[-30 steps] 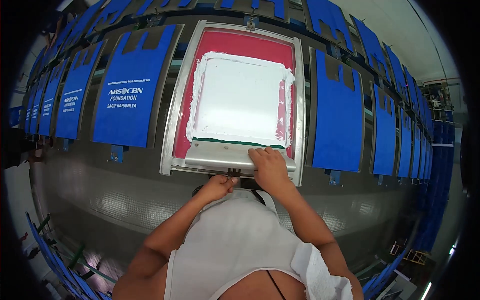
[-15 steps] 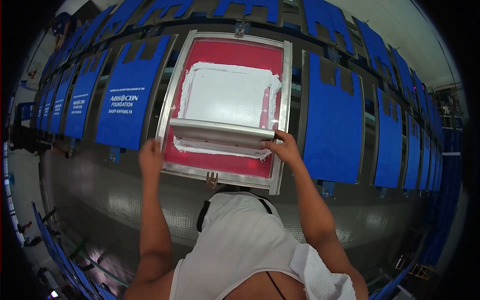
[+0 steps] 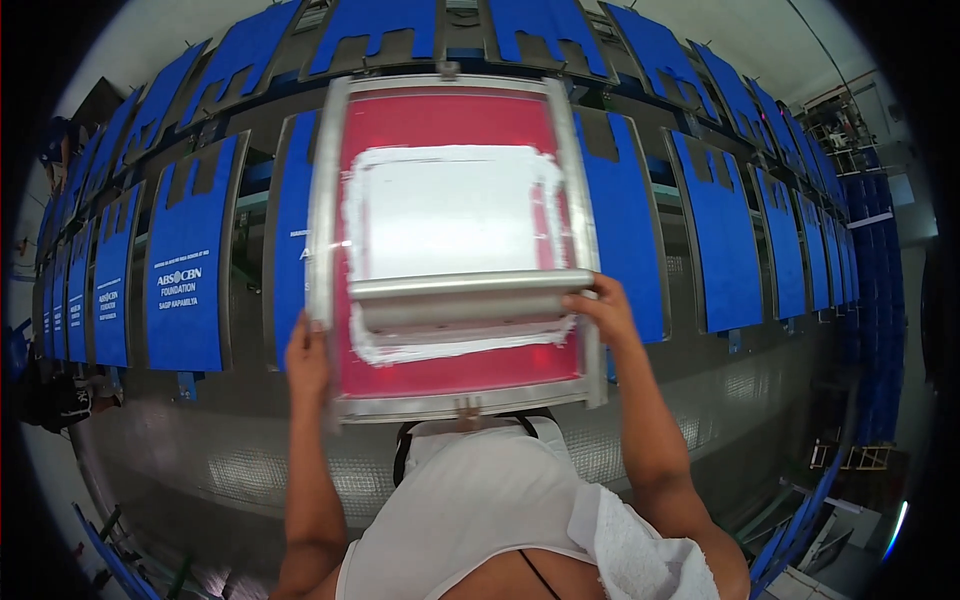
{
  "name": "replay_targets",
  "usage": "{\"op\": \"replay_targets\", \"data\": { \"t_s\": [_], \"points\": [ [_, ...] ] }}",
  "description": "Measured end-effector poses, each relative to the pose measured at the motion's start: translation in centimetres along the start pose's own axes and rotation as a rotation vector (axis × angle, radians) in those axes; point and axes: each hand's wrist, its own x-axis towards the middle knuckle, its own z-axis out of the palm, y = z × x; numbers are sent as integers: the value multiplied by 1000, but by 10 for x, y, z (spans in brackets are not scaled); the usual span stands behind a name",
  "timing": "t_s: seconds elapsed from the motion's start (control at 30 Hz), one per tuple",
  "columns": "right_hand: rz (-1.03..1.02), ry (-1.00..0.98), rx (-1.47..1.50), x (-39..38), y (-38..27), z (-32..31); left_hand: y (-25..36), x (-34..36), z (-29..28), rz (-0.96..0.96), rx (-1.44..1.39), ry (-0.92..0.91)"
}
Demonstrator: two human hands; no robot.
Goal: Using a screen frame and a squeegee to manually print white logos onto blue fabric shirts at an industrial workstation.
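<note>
A silk-screen frame (image 3: 324,250) with metal rails and red mesh is in front of me, its lower rail close to my body. White ink (image 3: 450,210) covers a rectangle of the mesh. Across the lower part of that rectangle lies a wide metal squeegee (image 3: 460,300). My left hand (image 3: 308,358) is closed round the frame's left rail near the lower corner; its fingertips are partly hidden. My right hand (image 3: 608,308) grips the squeegee's right end, beside the right rail. Partly covered by the frame are a printed blue piece (image 3: 293,210) and a plain blue piece (image 3: 625,230).
Rows of boards carry blue cut pieces. Those at left, such as a blue piece (image 3: 188,260), bear white print; a blue piece (image 3: 722,240) at right is plain. Metal brackets (image 3: 187,386) stick out along the near edge. Another person (image 3: 62,400) is at far left.
The frame has shifted right along the row with the squeegee on it, showing part of a freshly visible printed piece at its left. My left hand has closed on the left rail.
</note>
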Motion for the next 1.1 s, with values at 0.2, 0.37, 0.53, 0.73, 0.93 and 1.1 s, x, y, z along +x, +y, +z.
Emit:
{"op": "replay_targets", "data": {
  "t_s": [0.2, 0.37, 0.53, 0.73, 0.93, 1.1],
  "points": [
    [-37, 105, -38, -28, 21, -170, 37, -56, 170, 59, -23, -106],
    [14, 39, -10, -15, 39, -234, 56, -87, 220, 6, -73, -84],
    [48, 33, -67, 8, 59, -264, 59, -94, 242, -26, -26, -28],
    [64, 41, -100, 17, 52, -269, 73, -96, 248, -59, -65, 17],
    [-12, -31, -12, 17, 56, -270, 79, -90, 251, -41, -17, 27],
    [14, -29, -6, 17, 67, -266, 58, -84, 254, -46, -5, 32]
  ]
}}
